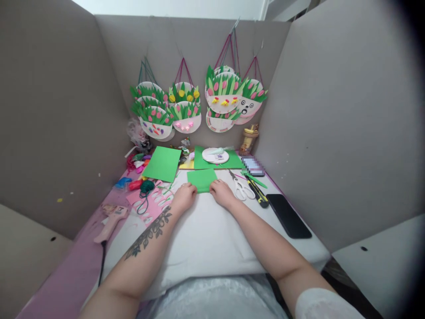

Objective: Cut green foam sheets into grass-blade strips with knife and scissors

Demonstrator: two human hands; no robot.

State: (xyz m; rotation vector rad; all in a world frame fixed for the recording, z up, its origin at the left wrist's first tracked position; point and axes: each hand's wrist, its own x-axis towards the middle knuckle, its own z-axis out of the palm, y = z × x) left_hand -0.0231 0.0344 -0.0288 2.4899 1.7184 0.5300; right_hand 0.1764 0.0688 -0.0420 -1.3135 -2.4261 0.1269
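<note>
A smooth white cloth covered the bench (206,239) nearest the person. On it, both bare forearms reached forward, the left one marked with a dark leafy tattoo. The left hand (183,197) and the right hand (222,193) lay knuckles up at the near corners of a small, flat rectangle of green paper (201,180), fingers curled down onto its near edge; whether they pinched the sheet or only pressed it flat could not be told.

Just right of the right hand lay white-handled scissors (242,188), then a black-and-yellow utility knife (258,193) and a glossy black phone (288,215). To the left sat a pink sheet with white cut-out ovals (153,204), a ball of dark green yarn (146,186) and a pale pink glue gun (111,220).

Farther back, a larger matte green paper sheet (162,163) leaned up, and a white paper plate (215,155) rested on another green sheet. On the grey partition wall (172,44) hung paper-plate baskets with green paper grass and pink and yellow flowers (186,108).
</note>
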